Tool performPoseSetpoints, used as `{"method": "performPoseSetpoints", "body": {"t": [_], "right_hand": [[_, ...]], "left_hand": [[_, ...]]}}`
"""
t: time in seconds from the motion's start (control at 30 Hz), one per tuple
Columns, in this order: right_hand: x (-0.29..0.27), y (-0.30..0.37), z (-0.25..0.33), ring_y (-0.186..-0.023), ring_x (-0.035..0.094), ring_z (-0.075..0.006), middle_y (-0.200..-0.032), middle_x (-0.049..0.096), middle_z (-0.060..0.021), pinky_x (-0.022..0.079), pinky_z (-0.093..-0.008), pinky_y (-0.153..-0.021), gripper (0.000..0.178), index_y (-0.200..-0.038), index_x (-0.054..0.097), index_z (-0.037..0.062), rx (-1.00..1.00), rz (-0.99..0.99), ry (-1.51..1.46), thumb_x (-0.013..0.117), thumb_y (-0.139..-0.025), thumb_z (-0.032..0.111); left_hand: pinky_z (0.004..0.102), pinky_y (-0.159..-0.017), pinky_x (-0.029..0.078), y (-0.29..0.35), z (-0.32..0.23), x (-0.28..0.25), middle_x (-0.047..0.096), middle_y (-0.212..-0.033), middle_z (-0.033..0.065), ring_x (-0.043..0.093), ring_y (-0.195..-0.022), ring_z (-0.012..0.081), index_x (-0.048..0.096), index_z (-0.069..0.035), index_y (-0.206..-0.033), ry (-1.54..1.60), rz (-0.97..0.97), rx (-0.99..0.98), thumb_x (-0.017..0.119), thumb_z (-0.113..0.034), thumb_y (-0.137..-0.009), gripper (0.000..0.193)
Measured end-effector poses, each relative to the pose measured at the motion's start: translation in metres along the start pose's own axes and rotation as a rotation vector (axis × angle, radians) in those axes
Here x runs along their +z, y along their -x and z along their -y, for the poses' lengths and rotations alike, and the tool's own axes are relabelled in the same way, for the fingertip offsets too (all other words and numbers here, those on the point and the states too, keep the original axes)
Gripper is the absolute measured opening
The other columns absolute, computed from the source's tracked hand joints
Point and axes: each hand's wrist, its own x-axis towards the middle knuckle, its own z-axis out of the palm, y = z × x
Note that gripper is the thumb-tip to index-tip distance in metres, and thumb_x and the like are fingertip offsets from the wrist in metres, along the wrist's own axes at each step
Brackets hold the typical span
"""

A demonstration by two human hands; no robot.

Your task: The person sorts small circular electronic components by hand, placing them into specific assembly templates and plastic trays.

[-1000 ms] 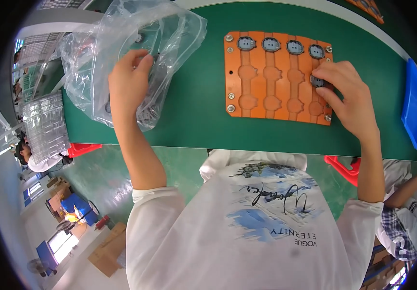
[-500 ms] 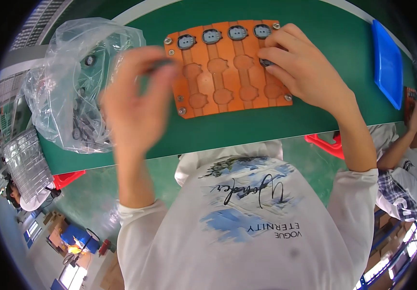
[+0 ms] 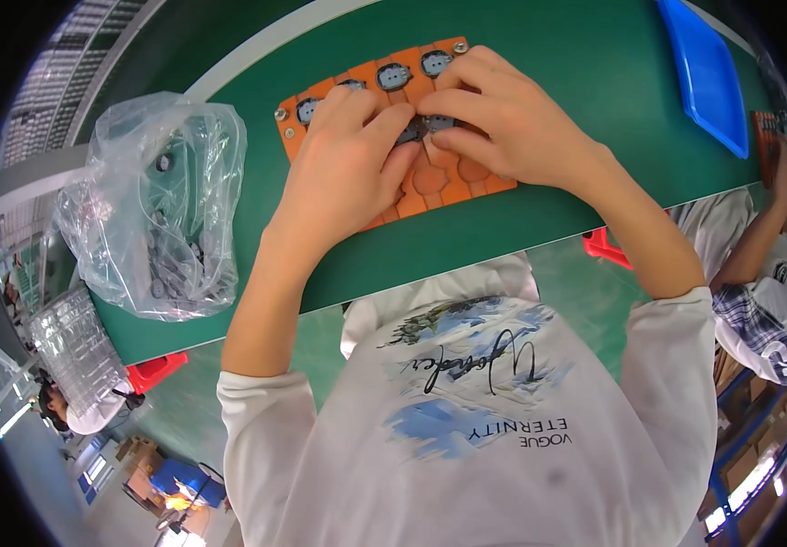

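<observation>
An orange plate [image 3: 452, 189] with rows of watch-shaped recesses lies on the green table. Grey-faced watch cases sit in its far row, one of them a watch case [image 3: 393, 77] between my hands. My left hand [image 3: 343, 159] reaches over the plate's left half, thumb and fingertips closed on a dark watch case [image 3: 410, 133]. Just beside it, my right hand [image 3: 512, 118] pinches another dark watch case [image 3: 439, 122] over the second row. My fingers partly cover both pieces, and I cannot tell whether they are seated. The left hand hides several recesses.
Left of the plate stands a clear plastic bag [image 3: 152, 182] with small dark parts inside. A blue tray [image 3: 705, 82] lies at the far right of the green table [image 3: 585, 55]. Beyond it, another person's hand [image 3: 783, 169] is at a similar orange plate [image 3: 764, 137].
My left hand has come right, from beside the bag to over the plate, with a dark piece in its fingers. My right hand remains over the second row; the whole view has shifted.
</observation>
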Motion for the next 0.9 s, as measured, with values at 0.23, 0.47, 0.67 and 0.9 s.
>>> {"method": "performPoseSetpoints", "body": {"t": [0.23,0.47,0.67,0.9], "right_hand": [[-0.015,0.012,0.005,-0.091,0.054,-0.0276,-0.092,0.056,-0.0073,0.048,-0.0384,-0.082,0.035,-0.111,0.065,0.0084,0.242,0.006,0.291,0.074,-0.08,0.021],[-0.025,0.005,-0.007,-0.09,0.056,-0.0272,-0.088,0.057,-0.0078,0.048,-0.0386,-0.079,0.03,-0.105,0.064,0.008,0.112,0.219,-0.01,0.074,-0.081,0.023],[-0.016,-0.002,-0.003,-0.087,0.057,-0.0276,-0.085,0.059,-0.0069,0.049,-0.0387,-0.075,0.028,-0.099,0.064,0.0088,0.157,0.145,0.117,0.076,-0.077,0.021],[-0.03,-0.004,-0.002,-0.091,0.057,-0.0279,-0.091,0.061,-0.0073,0.049,-0.0389,-0.078,0.026,-0.099,0.063,0.0075,0.186,0.227,0.049,0.075,-0.079,0.019]], "left_hand": [[0.0397,-0.08,0.049,-0.008,0.005,0.009,0.059,-0.092,0.0092,0.056,-0.092,0.0297,0.068,-0.003,-0.1,0.041,-0.051,0.03,0.074,-0.004,-0.075,0.026],[0.0398,-0.08,0.05,-0.019,0.005,-0.002,0.059,-0.094,0.0107,0.056,-0.09,0.0307,0.067,-0.001,-0.096,-0.057,0.066,0.12,0.074,-0.003,-0.073,0.024],[0.0408,-0.08,0.051,-0.012,0.009,-0.002,0.059,-0.096,0.0123,0.056,-0.091,0.0322,0.066,0.0,-0.098,0.003,0.095,0.118,0.075,-0.004,-0.073,0.027],[0.0403,-0.08,0.05,-0.01,0.011,0.002,0.058,-0.097,0.0122,0.056,-0.093,0.0325,0.066,0.0,-0.102,0.068,0.061,0.134,0.073,-0.002,-0.074,0.029]]}}
